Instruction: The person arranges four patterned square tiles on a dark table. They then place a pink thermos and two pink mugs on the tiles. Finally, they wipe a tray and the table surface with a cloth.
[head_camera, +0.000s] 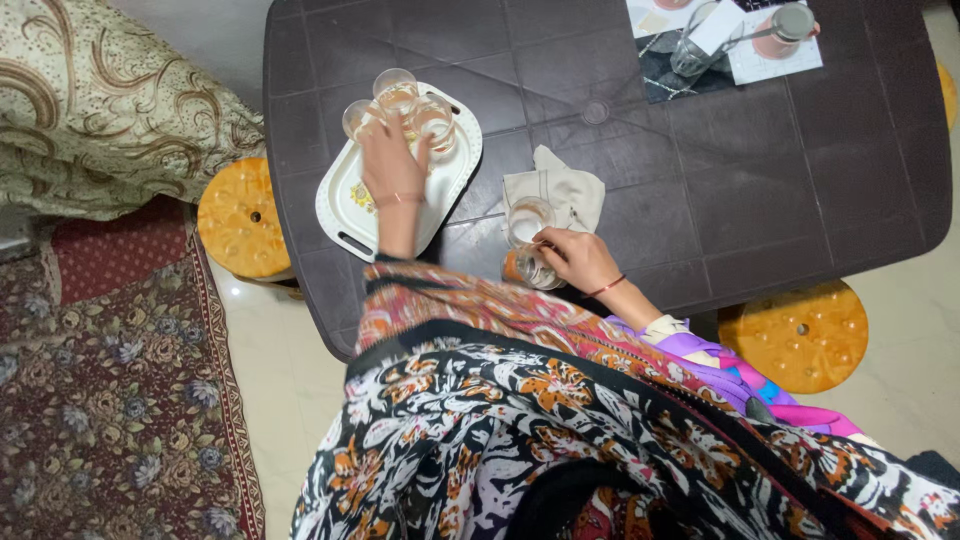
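Meanwhile, right hand (578, 258) grips a glass (528, 266) near the table (700, 190) edge.

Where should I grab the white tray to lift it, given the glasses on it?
Take the tray by its cut-out handle at the near end, from the table's near edge. The glasses crowd the far end under the left hand, so the near rim looks free.
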